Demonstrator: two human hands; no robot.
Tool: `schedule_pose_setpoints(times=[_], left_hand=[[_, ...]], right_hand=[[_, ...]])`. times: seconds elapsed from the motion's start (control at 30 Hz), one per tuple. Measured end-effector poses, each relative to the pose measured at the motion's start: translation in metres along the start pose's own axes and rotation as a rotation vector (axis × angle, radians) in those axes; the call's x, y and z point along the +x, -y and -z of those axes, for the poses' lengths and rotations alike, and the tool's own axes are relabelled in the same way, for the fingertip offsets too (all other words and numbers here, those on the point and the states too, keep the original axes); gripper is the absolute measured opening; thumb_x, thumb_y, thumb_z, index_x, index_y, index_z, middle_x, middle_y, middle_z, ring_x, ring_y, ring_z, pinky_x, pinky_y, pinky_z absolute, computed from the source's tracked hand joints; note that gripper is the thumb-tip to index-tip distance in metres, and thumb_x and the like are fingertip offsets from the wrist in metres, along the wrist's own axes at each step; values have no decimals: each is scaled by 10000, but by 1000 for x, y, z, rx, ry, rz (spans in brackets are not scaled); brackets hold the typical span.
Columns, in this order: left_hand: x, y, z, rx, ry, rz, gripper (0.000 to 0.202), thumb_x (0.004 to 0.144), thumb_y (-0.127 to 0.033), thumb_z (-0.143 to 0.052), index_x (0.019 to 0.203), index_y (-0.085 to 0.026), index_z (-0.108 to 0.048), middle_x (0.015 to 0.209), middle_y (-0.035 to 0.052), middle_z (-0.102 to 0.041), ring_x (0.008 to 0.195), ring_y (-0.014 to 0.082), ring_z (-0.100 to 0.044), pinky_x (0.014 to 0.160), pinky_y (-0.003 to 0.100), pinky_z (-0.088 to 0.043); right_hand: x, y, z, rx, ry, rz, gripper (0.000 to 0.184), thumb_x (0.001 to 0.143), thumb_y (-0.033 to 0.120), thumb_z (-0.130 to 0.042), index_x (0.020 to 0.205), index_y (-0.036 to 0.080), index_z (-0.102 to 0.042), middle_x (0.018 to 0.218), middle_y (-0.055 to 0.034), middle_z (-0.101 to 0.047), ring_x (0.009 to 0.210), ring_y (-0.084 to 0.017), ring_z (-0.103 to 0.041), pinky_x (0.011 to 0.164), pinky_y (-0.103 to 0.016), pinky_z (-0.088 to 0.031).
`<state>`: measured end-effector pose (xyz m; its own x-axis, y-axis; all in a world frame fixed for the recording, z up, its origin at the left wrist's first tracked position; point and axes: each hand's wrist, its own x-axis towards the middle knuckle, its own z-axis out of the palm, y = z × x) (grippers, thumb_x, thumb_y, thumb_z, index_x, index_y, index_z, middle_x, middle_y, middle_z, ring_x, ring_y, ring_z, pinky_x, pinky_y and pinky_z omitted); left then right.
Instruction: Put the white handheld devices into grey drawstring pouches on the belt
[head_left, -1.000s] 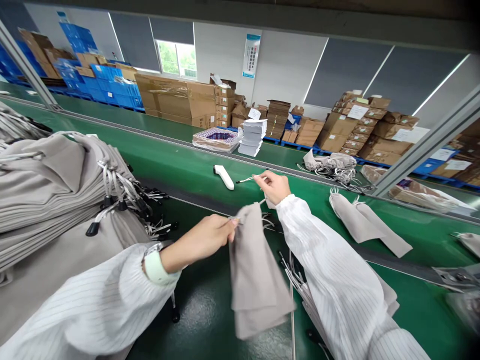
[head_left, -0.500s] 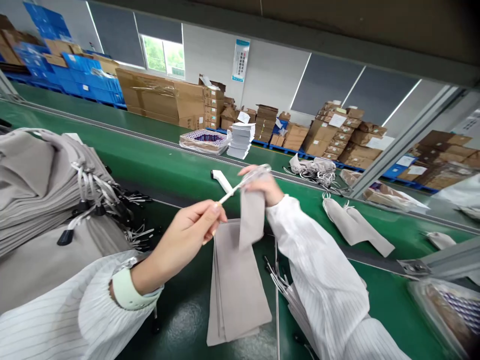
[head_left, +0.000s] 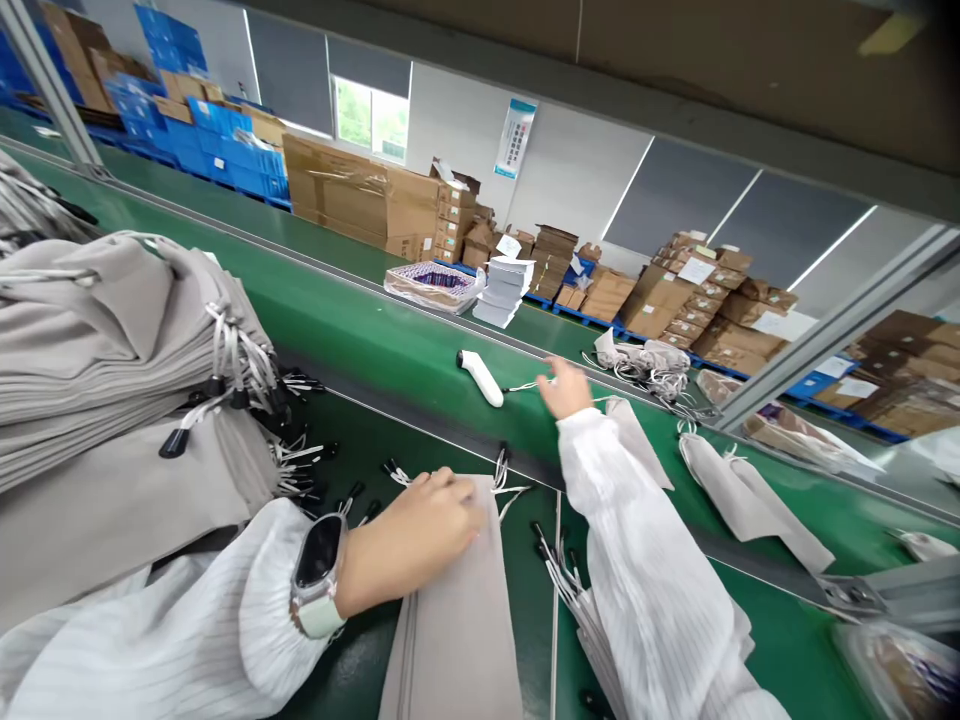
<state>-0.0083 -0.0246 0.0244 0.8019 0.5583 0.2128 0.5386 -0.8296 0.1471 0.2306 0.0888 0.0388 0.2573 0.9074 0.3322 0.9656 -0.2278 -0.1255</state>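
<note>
My left hand [head_left: 427, 530] presses down on a narrow stack of grey drawstring bags [head_left: 472, 630], its fingers curled over the top bag near the corded end; the fingertips are partly hidden and slightly blurred. White cords with black ends stick out at the top of that stack. On the green conveyor, my right hand [head_left: 564, 388] is open, fingers apart, just above the cord of a grey drawstring pouch [head_left: 637, 440]. The pouch lies beside and partly behind the right sleeve. Left of that hand rests a white handheld device [head_left: 480, 378] with a black end.
A tall pile of grey bags [head_left: 112, 370] with bunched cords stands at left. More pouches [head_left: 742, 490] lie on the belt at right. Farther back are a patterned box [head_left: 431, 290], a white paper stack [head_left: 502, 292] and cartons. A metal post [head_left: 825, 325] rises at right.
My right hand has set the folded pouch down on the belt, further right, and opened. My left hand has let go of the cord and come down onto the bag stack.
</note>
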Motion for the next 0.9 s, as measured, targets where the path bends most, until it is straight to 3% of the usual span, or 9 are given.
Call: schedule_pose_setpoints(times=[0.07,0.1,0.2,0.37,0.5,0.6,0.67,0.8,0.9], left_hand=[[2,2,1,-16,28,73,125,812,-179,-421,844,-191,-541,970,50,-494,853,189,-462,714,303,-393],[2,4,1,-14,30,115,131,810,-180,-427,901,-179,-521,982,67,-481,859,201,-452,712,316,-393],[2,10,-4,-19,47,163,198,792,-189,-471,987,-155,-475,922,76,-484,851,211,-437,721,327,-386],[0,11,-3,-53,101,185,141,749,-191,-531,872,-156,-471,864,50,-469,807,198,-431,688,305,-387],[0,14,0,-93,126,240,172,701,-221,-577,793,-164,-444,871,45,-441,796,200,-425,605,276,-388],[1,18,4,-151,195,250,207,667,-247,-611,734,-161,-435,830,38,-450,797,199,-430,612,269,-388],[2,20,8,-177,243,248,222,651,-256,-629,710,-159,-438,785,30,-470,797,200,-438,627,268,-386],[4,15,12,-162,255,238,196,654,-238,-631,680,-162,-452,733,18,-511,781,199,-459,613,256,-378],[1,7,11,-107,176,228,183,669,-185,-614,785,-168,-474,791,22,-521,803,204,-458,633,271,-379]], right_hand=[[-4,28,-16,107,102,216,419,762,387,-425,1140,207,-430,1025,-94,-556,964,-225,-490,814,-341,-353],[-5,39,-25,134,141,248,474,745,421,-449,1161,197,-415,1047,-107,-544,974,-243,-483,824,-358,-347],[-8,57,-50,288,183,140,607,680,396,-558,1210,176,-362,1123,-153,-487,1035,-300,-436,860,-434,-309],[4,49,-64,651,157,-64,398,735,227,-496,1123,154,-449,1069,-144,-527,1056,-271,-441,902,-461,-281],[13,45,-46,905,184,-85,419,800,280,-378,1187,126,-331,966,-104,-580,864,-179,-577,759,-363,-454],[8,53,-15,1433,267,32,597,712,232,-508,1225,209,-203,938,-32,-593,804,-146,-602,718,-321,-485],[-1,62,9,1719,281,114,676,612,196,-598,1184,257,-243,875,13,-598,768,-148,-604,731,-332,-480],[-25,81,40,1754,-132,151,444,594,234,-611,989,261,-409,669,63,-537,646,-122,-570,731,-313,-460],[-40,92,34,1673,-316,198,315,582,240,-628,815,236,-415,656,62,-514,631,-109,-539,713,-287,-448]])
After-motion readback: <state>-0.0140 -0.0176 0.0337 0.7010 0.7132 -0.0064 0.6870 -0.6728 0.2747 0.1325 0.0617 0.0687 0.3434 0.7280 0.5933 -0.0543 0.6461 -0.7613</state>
